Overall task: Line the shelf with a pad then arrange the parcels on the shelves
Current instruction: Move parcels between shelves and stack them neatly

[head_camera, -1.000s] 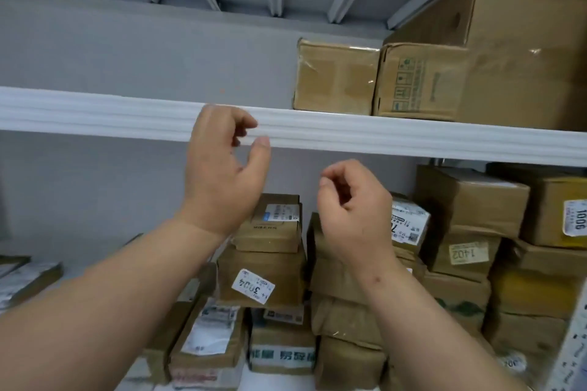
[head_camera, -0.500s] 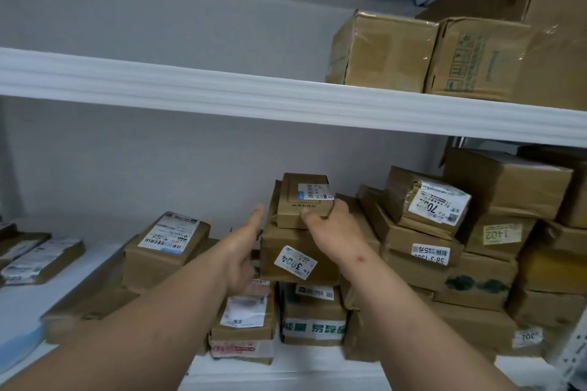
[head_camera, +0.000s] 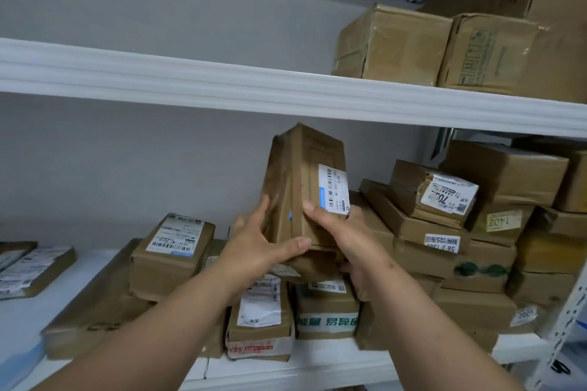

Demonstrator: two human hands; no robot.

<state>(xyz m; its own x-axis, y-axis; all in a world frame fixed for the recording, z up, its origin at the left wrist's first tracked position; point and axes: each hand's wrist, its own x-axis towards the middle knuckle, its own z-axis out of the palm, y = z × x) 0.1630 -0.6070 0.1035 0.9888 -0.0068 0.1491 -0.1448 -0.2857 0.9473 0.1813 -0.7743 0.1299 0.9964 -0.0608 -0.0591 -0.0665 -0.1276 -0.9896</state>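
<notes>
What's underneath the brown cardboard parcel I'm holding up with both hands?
Under the tilted brown cardboard parcel, held by left hand and right hand, sit a white-labelled brown parcel and a green-lettered carton. The hands cover whatever lies directly beneath.

View: a single wide-angle head camera, worn by the person.
Facing: forward and slightly upward, into a white metal shelving unit [head_camera: 286,95].
Nearness: close; both forearms enter from the bottom edge of the frame.
Framing: the white shelf edge crosses the middle, brown cardboard parcels [head_camera: 390,44] upper right, ribbed shelf underside along the top.
Shared: one view only.
</notes>
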